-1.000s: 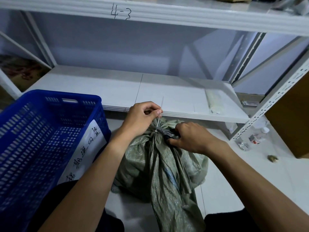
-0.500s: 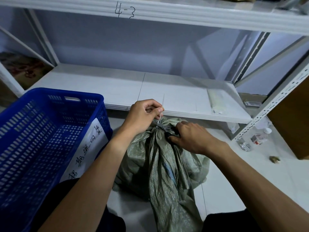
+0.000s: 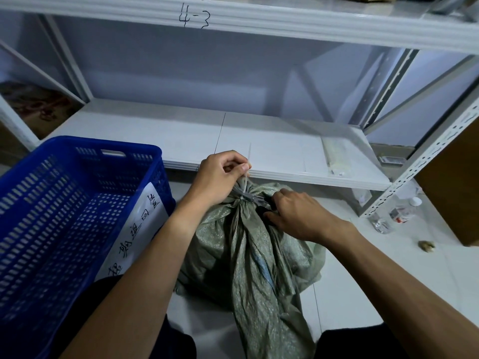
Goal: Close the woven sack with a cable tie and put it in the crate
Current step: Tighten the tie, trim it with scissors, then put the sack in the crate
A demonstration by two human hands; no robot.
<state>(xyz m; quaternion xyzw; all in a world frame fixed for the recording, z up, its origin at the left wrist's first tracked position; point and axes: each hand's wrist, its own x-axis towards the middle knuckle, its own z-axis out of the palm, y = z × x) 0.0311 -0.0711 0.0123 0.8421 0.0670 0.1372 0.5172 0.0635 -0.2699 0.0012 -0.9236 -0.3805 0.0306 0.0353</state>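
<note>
A grey-green woven sack (image 3: 248, 255) stands on the floor between my knees, its neck gathered tight. A white cable tie (image 3: 249, 154) is looped around that neck, and its thin tail sticks straight up. My left hand (image 3: 220, 177) pinches the tail just above the neck. My right hand (image 3: 298, 216) is closed at the right side of the neck on a small dark-handled tool, whose grey metal tip (image 3: 252, 199) rests against the tie. The blue plastic crate (image 3: 64, 203) stands to the left of the sack, with a white handwritten label on its near side.
A white metal rack's low shelf (image 3: 155, 130) runs just behind the sack, with a clear packet (image 3: 334, 156) lying on its right end. Two plastic bottles (image 3: 399, 211) stand by the rack post, beside a brown box (image 3: 451, 193). A small scrap (image 3: 426, 246) lies on the tiles.
Both hands stay at the sack's neck with the same grips. The neck and the tie tail have shifted only slightly.
</note>
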